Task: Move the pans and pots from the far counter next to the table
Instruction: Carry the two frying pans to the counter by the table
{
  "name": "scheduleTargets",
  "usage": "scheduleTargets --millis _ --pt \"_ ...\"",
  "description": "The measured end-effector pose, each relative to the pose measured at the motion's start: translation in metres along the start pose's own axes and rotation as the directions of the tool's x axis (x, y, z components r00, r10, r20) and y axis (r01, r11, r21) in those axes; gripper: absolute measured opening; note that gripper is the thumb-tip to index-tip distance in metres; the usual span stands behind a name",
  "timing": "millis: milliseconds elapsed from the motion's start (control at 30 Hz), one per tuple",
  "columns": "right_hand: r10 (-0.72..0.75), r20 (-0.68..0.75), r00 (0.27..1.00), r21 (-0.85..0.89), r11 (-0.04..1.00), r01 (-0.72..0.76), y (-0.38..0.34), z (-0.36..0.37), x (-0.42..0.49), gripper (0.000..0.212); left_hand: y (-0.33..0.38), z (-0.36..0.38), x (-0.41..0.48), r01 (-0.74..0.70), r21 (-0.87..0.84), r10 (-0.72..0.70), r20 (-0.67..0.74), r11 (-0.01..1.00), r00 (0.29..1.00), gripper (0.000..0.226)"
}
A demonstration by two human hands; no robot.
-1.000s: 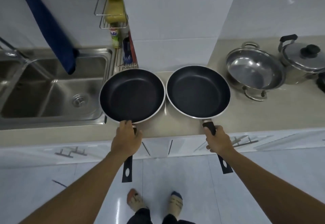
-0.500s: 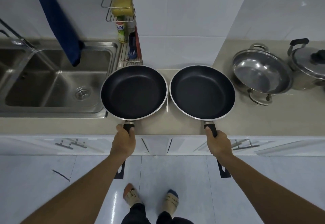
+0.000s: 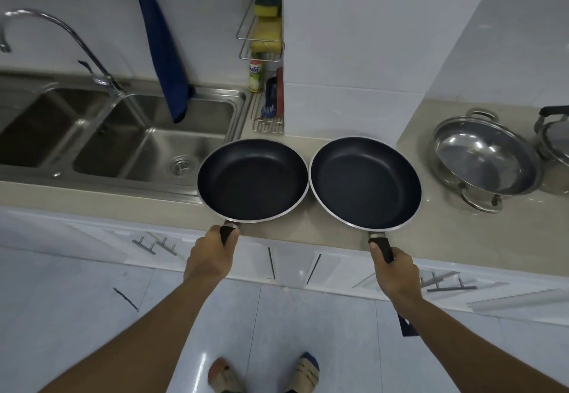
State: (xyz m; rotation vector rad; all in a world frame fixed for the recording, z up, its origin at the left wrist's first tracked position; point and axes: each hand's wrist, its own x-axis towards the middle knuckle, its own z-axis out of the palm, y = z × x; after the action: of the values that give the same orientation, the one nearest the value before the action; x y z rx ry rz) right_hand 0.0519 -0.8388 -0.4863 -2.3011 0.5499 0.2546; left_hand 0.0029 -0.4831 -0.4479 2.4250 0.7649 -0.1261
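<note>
Pick-up step: left grip [image 3: 212, 257] wraps handle of left pan [image 3: 252, 180], right grip [image 3: 394, 272] wraps handle of right pan [image 3: 365, 181], both centre frame at desk [image 3: 462, 232] front. Next: lift level & carry; steel pot [image 3: 486, 158] waits right.

The only lettering in view is on a small green plastic bottle [image 3: 255, 79] with a white and red label. It stands below the tiered wire rack of sponges [image 3: 244, 38], just beside the far right corner of the stainless steel double sink [image 3: 215, 96]. A short word in blue script crosses the label's white band. It is too blurred to read with certainty.
</note>
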Motion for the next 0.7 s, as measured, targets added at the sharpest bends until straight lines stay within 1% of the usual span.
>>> scheduleTargets --millis 200,367,500,700 --pt "-0.140 0.017 0.990 0.049 0.989 0.139 -0.032 0.013 -0.026 0.031 -0.040 -0.036 0.007 0.028 -0.059 -0.032 -0.062 0.998 0.998 0.042" --pt "-0.216 0.045 0.975 0.064 0.975 0.213 -0.075 0.033 -0.048 0.030 -0.083 -0.078 0.013 0.082 -0.133 -0.092 -0.069 0.988 0.993 0.039" --pt "-0.297 0.076 0.952 0.082 0.953 0.291 -0.127 0.066 -0.079 0.029 -0.130 -0.130 0.018 0.140 -0.161 -0.163 -0.140 0.977 0.977 0.036" --pt "-0.367 0.137 0.920 0.153 0.926 0.346 -0.202 0.129 -0.128 0.035 -0.203 -0.207 0.018 0.196 -0.200 -0.243 -0.249 0.960 0.937 0.039"
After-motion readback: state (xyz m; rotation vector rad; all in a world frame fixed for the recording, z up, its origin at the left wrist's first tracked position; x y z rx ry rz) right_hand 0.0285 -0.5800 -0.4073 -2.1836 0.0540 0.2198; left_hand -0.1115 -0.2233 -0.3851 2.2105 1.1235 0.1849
